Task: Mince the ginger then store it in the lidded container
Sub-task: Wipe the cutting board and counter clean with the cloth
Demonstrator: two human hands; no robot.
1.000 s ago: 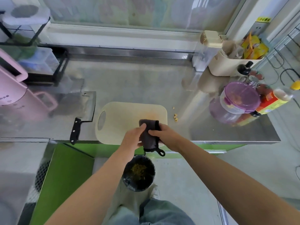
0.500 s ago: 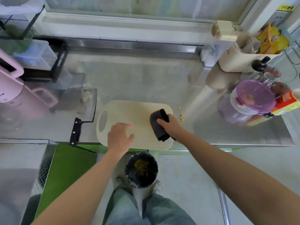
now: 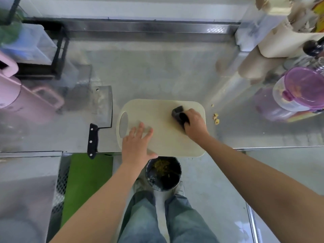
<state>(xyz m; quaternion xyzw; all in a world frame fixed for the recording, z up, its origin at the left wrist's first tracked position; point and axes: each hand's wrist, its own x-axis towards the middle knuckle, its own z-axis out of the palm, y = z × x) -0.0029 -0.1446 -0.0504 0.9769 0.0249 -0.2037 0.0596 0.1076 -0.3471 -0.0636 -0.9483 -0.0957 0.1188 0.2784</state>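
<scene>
Wiping the bare cream plastic cutting board (image 3: 163, 137): the right hand (image 3: 195, 126) closes its grip round a folded dark grey cloth (image 3: 178, 113) pressed on the board, while the left hand (image 3: 137, 144), fingers spread flat and holding nothing, steadies the board to the left of that grip. The round clear container with a purple lid (image 3: 301, 92) stands lidded on the steel table (image 3: 157, 67), well right of the grip, with yellowish content inside. Mincing and storing appear done. Probably left to clear are the few ginger scraps (image 3: 216, 118) just right of the grip and the steel cleaver (image 3: 103, 106) far to its left.
</scene>
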